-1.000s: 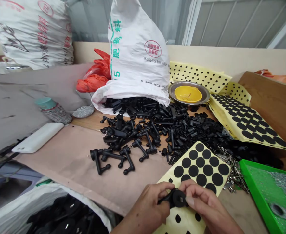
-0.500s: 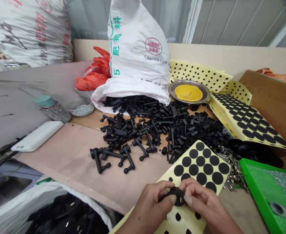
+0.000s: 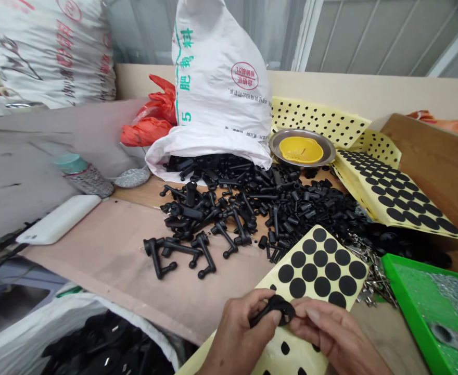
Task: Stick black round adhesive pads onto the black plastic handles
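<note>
A black plastic crank-shaped part [image 3: 279, 307] with a round end is pinched between the thumb and fingers of my left hand [image 3: 240, 325]. At the right rim of that round end, my right hand [image 3: 326, 328] has its thumb and fingertips closed together. Whether a thin pad lies on the round face I cannot tell. Beneath both hands lies a yellow backing sheet [image 3: 270, 359] with round black adhesive pads [image 3: 320, 258] on its upper part. Lower down on the sheet only small black dots show.
Loose black handles [image 3: 203, 255] and small parts pile up before a white woven sack [image 3: 221, 78]. A steel bowl [image 3: 328, 147] holds a yellow basket [image 3: 301, 148]. More pad sheets [image 3: 408, 190] and a green tray [image 3: 389, 265] stand right. An open sack [image 3: 151, 323] of black parts is front left.
The black part has turned slightly in my left hand. My right hand's fingers have shifted and straightened somewhat along its right rim. The things on the table have stayed put.
</note>
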### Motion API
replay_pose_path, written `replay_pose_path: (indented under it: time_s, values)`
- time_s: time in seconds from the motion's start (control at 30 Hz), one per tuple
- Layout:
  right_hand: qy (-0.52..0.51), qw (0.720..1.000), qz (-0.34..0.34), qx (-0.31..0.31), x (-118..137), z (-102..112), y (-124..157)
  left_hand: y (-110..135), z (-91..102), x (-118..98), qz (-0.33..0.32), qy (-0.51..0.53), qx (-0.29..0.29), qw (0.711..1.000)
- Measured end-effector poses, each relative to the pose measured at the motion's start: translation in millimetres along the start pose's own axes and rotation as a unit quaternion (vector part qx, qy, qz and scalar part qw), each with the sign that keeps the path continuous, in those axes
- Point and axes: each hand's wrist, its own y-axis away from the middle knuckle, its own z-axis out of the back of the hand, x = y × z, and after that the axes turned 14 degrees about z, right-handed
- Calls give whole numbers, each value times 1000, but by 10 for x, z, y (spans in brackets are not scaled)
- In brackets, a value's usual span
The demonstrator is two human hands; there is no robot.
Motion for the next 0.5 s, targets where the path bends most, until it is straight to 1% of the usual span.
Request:
replay_pose_path:
  time_s: [0.1, 0.17, 0.27, 0.37, 0.43, 0.5]
  values:
    - [-41, 998, 15, -41, -21, -57, 32, 48, 2, -20, -4, 17, 7, 1000]
    - [-46, 998, 25, -39, -67, -77, 20, 77, -5, -29, -5, 16, -8, 1000]
    - [-73, 997, 35, -16, -128, -97, -14, 119, -9, -34, -5, 13, -40, 999]
    - [-109, 993, 50, -22, -136, -138, -32, 161, 9, -33, -10, 32, -48, 998]
    - [-96, 994, 49, -23, -127, -179, -30, 189, 26, -28, -11, 43, -44, 998]
    - [-26, 998, 61, -5, -129, -217, -18, 220, 32, -19, -13, 33, -49, 998]
